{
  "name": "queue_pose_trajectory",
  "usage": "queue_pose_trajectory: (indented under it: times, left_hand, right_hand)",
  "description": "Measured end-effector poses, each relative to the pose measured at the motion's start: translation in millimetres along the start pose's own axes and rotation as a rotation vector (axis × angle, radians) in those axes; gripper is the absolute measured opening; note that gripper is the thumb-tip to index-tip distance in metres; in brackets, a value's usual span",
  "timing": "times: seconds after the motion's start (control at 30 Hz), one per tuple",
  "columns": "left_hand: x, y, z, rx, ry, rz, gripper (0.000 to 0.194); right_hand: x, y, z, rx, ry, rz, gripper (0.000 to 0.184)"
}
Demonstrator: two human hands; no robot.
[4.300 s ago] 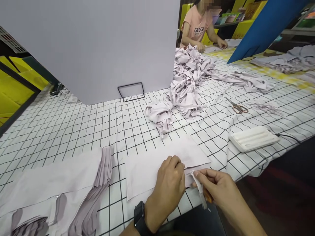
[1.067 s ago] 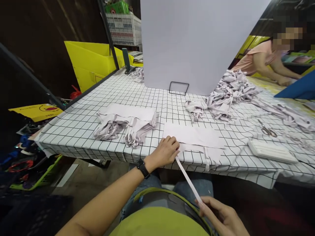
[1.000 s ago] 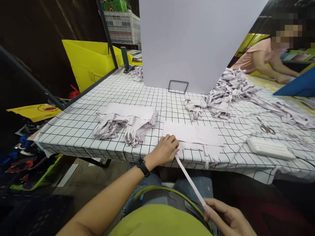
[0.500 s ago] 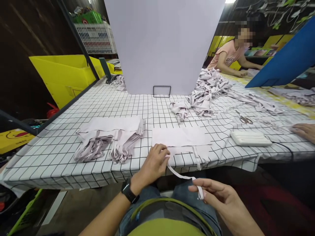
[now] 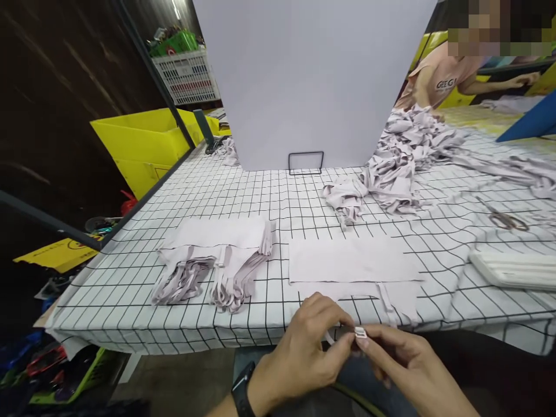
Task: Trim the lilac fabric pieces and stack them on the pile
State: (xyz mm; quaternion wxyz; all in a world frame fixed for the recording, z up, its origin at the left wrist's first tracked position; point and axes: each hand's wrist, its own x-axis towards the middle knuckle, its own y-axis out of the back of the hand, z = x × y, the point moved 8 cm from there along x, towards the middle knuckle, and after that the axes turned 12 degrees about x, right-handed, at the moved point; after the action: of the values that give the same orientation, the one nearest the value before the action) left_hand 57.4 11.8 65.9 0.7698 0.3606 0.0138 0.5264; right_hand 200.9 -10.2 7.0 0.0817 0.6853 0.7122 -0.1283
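Observation:
In front of the table edge my two hands meet fingertip to fingertip. My left hand [image 5: 310, 344], with a dark watch on its wrist, is closed in a pinch on a narrow pale fabric strap [image 5: 330, 337]. Between thumb and finger of my right hand [image 5: 403, 353] is a small white slotted strap slider [image 5: 360, 332], which the left fingertips also touch. Just beyond the hands a pale fabric piece [image 5: 343, 260] lies flat, one strap hanging toward the edge. Left of it rests a stack of similar pieces [image 5: 221, 231], their straps bunched at the front.
A tall white board [image 5: 313, 87] stands behind on the checked tablecloth [image 5: 260, 194]. Pale fabric strips [image 5: 399, 162] are heaped on the right, near scissors [image 5: 504, 219] and a white device [image 5: 516, 267]. A co-worker [image 5: 452, 75] leans over the far right; yellow bins [image 5: 134, 145] stand left.
My left hand has left the flat fabric and moved right to meet my right hand at the strap's end. The view has shifted, and the co-worker's arm has moved.

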Motion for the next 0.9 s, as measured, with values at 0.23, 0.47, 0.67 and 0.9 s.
queue_pose_trajectory:
  times: [0.23, 0.47, 0.67, 0.9]
  left_hand:
    - [3.5, 0.7, 6.1, 0.317, -0.199, -0.052, 0.013]
    - [14.5, 3.6, -11.3, 0.189, -0.077, -0.090, 0.014]
    - [22.2, 1.1, -34.7, 0.039, 0.185, -0.210, 0.014]
    - [37.6, 1.5, -52.7, 0.373, 0.035, -0.158, 0.016]
  right_hand:
    - [9.3, -13.3, 2.8, 0.045, -0.165, -0.105, 0.042]
    - [15.8, -15.8, -4.0, 0.007, -0.214, -0.091, 0.039]
    - [20.0, -17.9, -0.5, 0.054, -0.268, -0.081, 0.037]
    - [37.0, -4.6, 6.4, 0.151, -0.295, 0.124, 0.042]
